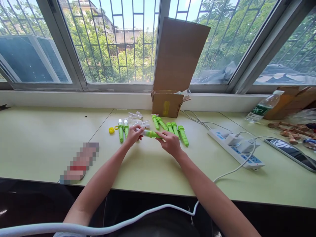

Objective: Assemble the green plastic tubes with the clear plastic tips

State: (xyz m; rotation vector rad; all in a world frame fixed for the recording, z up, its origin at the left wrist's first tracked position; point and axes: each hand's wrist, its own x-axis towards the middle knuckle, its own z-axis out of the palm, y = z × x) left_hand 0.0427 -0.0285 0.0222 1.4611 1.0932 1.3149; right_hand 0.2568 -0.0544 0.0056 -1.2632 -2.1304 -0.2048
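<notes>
Between my hands, a green plastic tube with a clear end (151, 133) lies nearly level just above the table. My left hand (134, 134) pinches its clear end. My right hand (170, 142) grips the green end, its fingers partly covering it. Left of them stand or lie two green tubes (120, 133) with clear tops; I cannot tell which. Several ribbed green tubes (183, 135) lie behind my right hand. Clear plastic pieces (138, 115) lie loosely behind my left hand. A yellow ring-like cap (111, 130) is at the far left of this group.
An open cardboard box (166, 103) stands by the window. To the right are a white power strip (237, 149) with plugs, a phone (291, 153), a water bottle (264, 107) and wooden pieces (291, 131). A white cable (148, 210) crosses in front of me.
</notes>
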